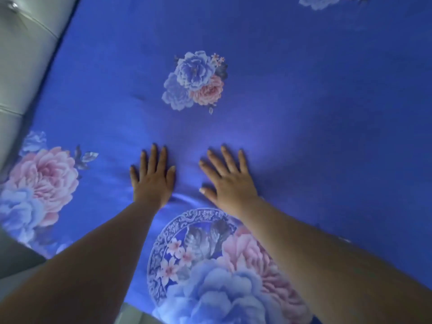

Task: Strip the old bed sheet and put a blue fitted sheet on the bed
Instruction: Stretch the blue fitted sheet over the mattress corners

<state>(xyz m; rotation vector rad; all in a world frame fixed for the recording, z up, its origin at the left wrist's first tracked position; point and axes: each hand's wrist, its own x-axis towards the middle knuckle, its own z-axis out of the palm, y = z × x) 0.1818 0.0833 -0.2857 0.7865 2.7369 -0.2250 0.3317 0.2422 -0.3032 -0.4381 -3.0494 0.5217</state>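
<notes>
Blue fitted sheet (292, 94) | under both grips | left hand (153, 181), right hand (230, 181) flat, fingers spread

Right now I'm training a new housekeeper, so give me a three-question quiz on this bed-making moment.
1. True or false: both hands lie flat, fingers spread, on the blue floral fitted sheet.
2. What lies between the left hand and the right hand? A) a pillow B) a small fabric wrinkle C) the old sheet
3. What grey padded thing borders the sheet at upper left?

Key: 1 true; 2 B; 3 apparently an upholstered headboard.
</notes>
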